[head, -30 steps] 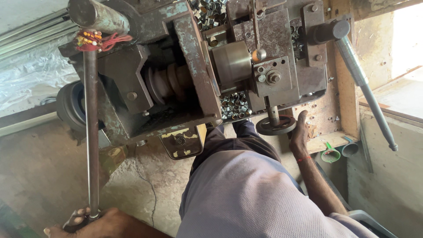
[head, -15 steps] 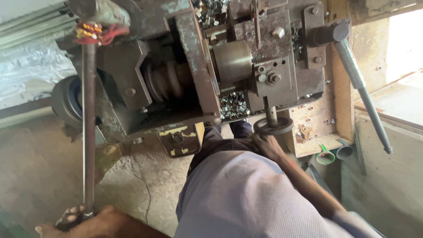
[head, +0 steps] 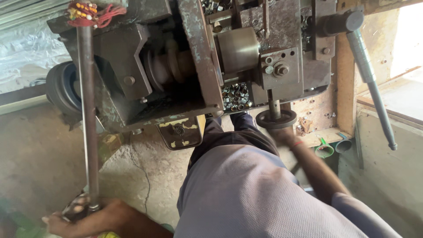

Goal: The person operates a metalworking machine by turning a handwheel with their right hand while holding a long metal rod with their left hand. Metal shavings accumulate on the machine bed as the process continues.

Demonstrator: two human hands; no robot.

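An old, grimy metal machine (head: 198, 66) fills the top of the view. My left hand (head: 83, 216) is at the bottom left, closed around the knobbed lower end of a long steel lever (head: 86, 110). The lever's top is wrapped in red thread and beads. My right hand (head: 286, 135) is blurred and reaches up to the small dark handwheel (head: 276, 119) under the machine's right side, with its fingers on the rim. My grey-shirted body (head: 246, 194) fills the lower middle.
A second long steel handle (head: 370, 79) slants down at the right. Several small metal rings (head: 235, 97) lie in a tray below the brass-coloured chuck (head: 238, 48). A black pulley (head: 61, 88) sits at the left. Two green cups (head: 325, 150) stand on a wooden ledge. The floor is cracked concrete.
My right hand has shifted along the handwheel's rim from its right side to underneath and is now blurred. The left hand keeps its hold on the lever's end.
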